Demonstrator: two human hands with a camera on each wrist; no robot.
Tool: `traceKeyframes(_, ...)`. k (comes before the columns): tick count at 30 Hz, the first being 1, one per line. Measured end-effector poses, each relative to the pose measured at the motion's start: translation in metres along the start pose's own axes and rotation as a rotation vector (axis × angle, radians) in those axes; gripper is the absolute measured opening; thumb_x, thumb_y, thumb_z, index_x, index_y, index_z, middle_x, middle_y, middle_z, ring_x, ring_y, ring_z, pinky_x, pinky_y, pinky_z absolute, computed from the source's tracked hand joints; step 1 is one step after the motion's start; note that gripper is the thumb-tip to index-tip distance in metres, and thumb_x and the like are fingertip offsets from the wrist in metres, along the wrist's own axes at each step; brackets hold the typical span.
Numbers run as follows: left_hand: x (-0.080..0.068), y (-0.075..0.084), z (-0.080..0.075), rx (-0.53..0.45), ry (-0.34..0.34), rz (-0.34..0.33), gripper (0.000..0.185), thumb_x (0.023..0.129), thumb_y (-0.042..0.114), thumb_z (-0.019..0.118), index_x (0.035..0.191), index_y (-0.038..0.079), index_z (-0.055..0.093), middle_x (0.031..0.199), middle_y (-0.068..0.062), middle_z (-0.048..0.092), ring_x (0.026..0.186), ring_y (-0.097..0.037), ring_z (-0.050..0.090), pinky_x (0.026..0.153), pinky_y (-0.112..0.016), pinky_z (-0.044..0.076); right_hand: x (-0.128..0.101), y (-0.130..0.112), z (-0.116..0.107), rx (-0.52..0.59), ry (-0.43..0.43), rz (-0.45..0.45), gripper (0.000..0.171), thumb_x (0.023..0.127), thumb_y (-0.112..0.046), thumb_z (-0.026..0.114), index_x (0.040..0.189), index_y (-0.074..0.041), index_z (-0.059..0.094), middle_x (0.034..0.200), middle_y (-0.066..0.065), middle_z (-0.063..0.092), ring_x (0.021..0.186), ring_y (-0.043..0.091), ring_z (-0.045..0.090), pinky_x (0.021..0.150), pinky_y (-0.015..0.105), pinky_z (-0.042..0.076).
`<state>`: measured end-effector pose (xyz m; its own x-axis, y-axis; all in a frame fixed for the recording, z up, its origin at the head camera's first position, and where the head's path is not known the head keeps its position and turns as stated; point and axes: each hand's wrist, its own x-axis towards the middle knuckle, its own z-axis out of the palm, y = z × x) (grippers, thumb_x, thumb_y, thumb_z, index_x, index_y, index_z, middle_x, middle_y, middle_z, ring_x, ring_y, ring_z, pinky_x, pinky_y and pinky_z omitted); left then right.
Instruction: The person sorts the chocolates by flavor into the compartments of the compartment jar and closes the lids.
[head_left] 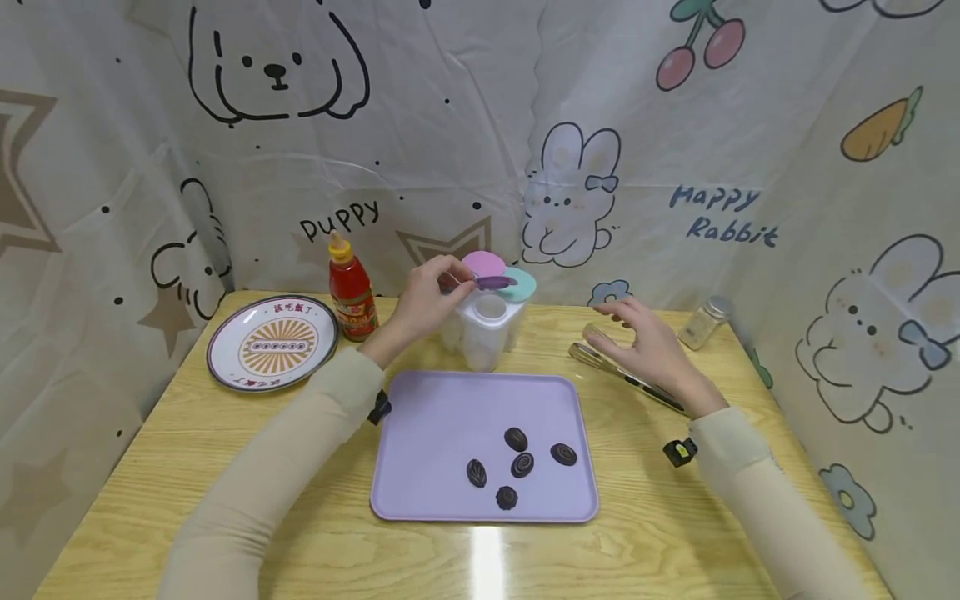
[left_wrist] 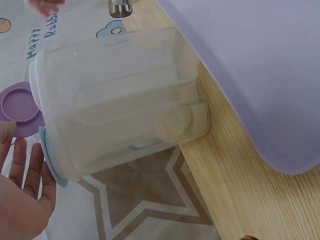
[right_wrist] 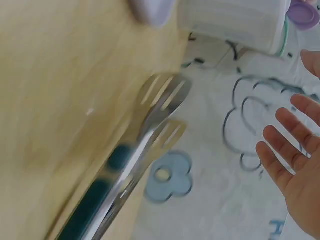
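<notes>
Near the back of the table stands a clear plastic container (head_left: 482, 337) with several compartments; a pink lid (head_left: 483, 263) and a teal lid (head_left: 521, 285) show on top, and one round opening faces up uncovered. My left hand (head_left: 431, 302) pinches a purple lid (head_left: 495, 282) by its edge, just above the container. In the left wrist view, pale pieces (left_wrist: 177, 122) sit inside the container. My right hand (head_left: 643, 346), fingers spread and holding nothing, is above metal tongs (head_left: 630, 379) lying on the table. The tongs' slotted heads (right_wrist: 170, 97) show in the right wrist view.
A lilac tray (head_left: 442, 433) in front of the container bears several dark chocolates (head_left: 522, 464). A patterned plate (head_left: 232, 367) and a red sauce bottle (head_left: 351, 292) stand at the left. At the back right a small glass jar (head_left: 703, 323) lies tilted near the curtain.
</notes>
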<state>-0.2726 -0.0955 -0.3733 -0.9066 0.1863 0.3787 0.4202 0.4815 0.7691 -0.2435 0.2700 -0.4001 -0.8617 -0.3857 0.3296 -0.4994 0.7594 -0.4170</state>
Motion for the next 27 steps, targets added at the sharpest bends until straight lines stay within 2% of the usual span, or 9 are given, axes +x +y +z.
traceKeyframes(8, 0.0, -0.002, 0.0, 0.007, 0.0, 0.002, 0.013, 0.099, 0.012, 0.074, 0.108, 0.004, 0.071, 0.112, -0.015, 0.074, 0.1, -0.029, 0.071, 0.091, -0.039, 0.057, -0.036, 0.041, -0.005, -0.121, -0.058, 0.089, 0.061, 0.097, -0.04, 0.075, 0.144, -0.005, 0.06, 0.136, 0.019, 0.064, 0.118, 0.039, 0.061, 0.094, 0.059, 0.052)
traceKeyframes(17, -0.001, -0.003, 0.0, 0.007, -0.001, -0.012, 0.013, 0.099, 0.014, 0.074, 0.108, 0.005, 0.071, 0.112, -0.014, 0.074, 0.101, -0.029, 0.07, 0.092, -0.041, 0.057, -0.066, 0.073, -0.001, -0.187, -0.186, 0.194, 0.069, 0.098, -0.048, 0.073, 0.147, -0.003, 0.056, 0.137, 0.024, 0.062, 0.12, 0.043, 0.062, 0.09, 0.065, 0.054)
traceKeyframes(21, -0.001, -0.004, 0.001, 0.006, -0.001, -0.01, 0.013, 0.099, 0.014, 0.074, 0.108, 0.006, 0.072, 0.111, -0.013, 0.074, 0.1, -0.029, 0.07, 0.091, -0.04, 0.056, -0.073, 0.084, 0.005, -0.181, -0.216, 0.202, 0.07, 0.097, -0.047, 0.074, 0.147, -0.002, 0.056, 0.132, 0.024, 0.065, 0.117, 0.042, 0.064, 0.091, 0.064, 0.054)
traceKeyframes(27, -0.001, -0.004, 0.001, 0.006, 0.003, -0.003, 0.012, 0.099, 0.013, 0.074, 0.107, 0.005, 0.072, 0.111, -0.013, 0.074, 0.1, -0.028, 0.07, 0.092, -0.04, 0.057, -0.073, 0.095, 0.014, -0.171, -0.204, 0.177, 0.066, 0.096, -0.042, 0.077, 0.144, 0.0, 0.058, 0.12, 0.022, 0.07, 0.107, 0.038, 0.067, 0.087, 0.06, 0.056)
